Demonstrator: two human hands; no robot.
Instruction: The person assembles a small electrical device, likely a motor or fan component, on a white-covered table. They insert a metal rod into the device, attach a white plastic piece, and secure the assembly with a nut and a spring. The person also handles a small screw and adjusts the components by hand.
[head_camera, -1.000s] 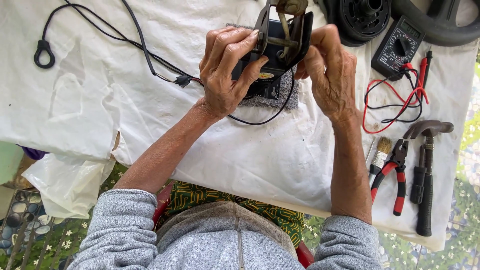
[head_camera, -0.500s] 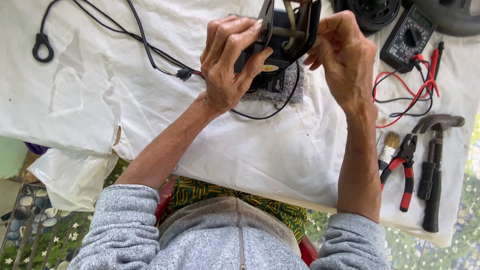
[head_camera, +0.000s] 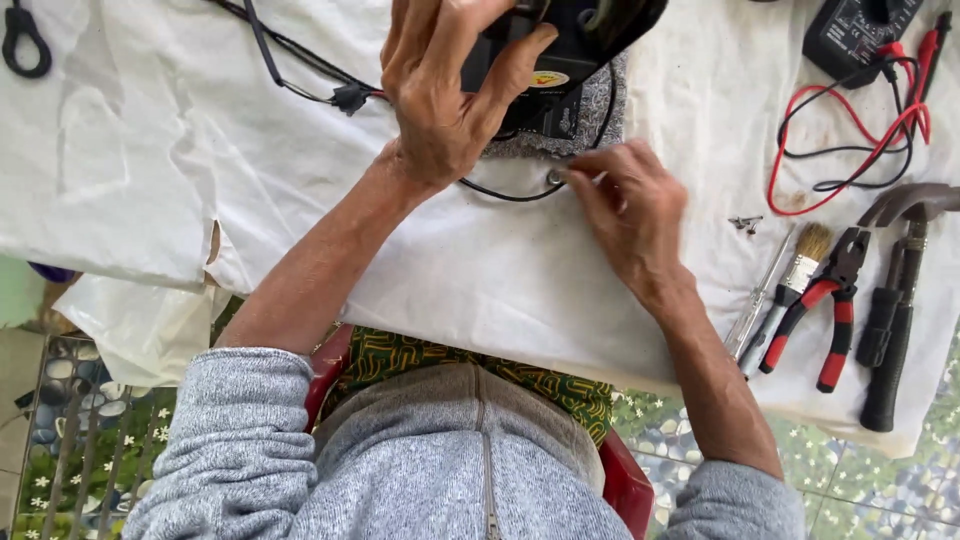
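Two hands: left hand (head_camera: 445, 95) gripping one black device (head_camera: 560, 45), right hand (head_camera: 625, 205) pinching one small part (head_camera: 553, 177).

A device (head_camera: 560, 50) is sitting at the cloth's (head_camera: 150, 150) far edge — cable (head_camera: 290, 60) trailing to its left, meter (head_camera: 850, 35) lying to its right, pliers (head_camera: 820, 300) and hammer (head_camera: 895, 300) lying nearer, rightward.

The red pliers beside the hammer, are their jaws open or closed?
Closed. The pliers lie flat on the white cloth, jaw tips meeting, handles slightly apart.

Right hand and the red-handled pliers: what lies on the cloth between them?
In the head view, between right hand and pliers: small screws, a brush and a screwdriver.
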